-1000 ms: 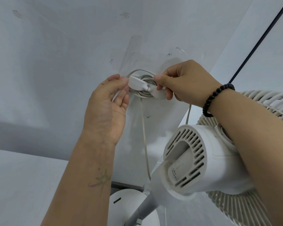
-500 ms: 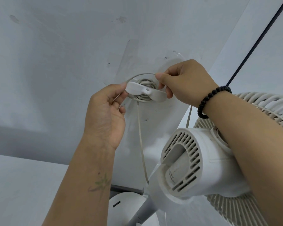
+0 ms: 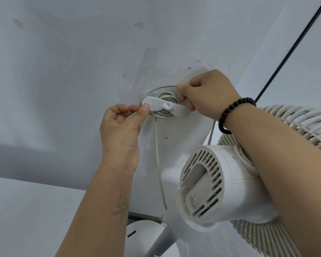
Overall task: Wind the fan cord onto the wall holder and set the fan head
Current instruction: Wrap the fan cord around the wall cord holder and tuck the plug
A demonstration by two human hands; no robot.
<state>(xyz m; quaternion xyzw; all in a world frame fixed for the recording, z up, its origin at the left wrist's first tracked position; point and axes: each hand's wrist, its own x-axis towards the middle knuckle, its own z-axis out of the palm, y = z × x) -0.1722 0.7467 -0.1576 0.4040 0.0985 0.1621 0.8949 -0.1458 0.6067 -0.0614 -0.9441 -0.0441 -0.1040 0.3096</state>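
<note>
White plastic wall holder (image 3: 165,106) sits on the wall (image 3: 63,71), several turns of pale fan cord (image 3: 158,164) already around its hub. I note the right hand (image 3: 208,95) pinching the cord loop at the holder's upper edge and the left hand (image 3: 122,127), thumb and forefinger together, on its left arm. Risk, as I judge it: slack lets the loop spring off; hard pulling could peel the mount. Fan head (image 3: 220,184) sits lower right, untouched. No containers visible.
</note>
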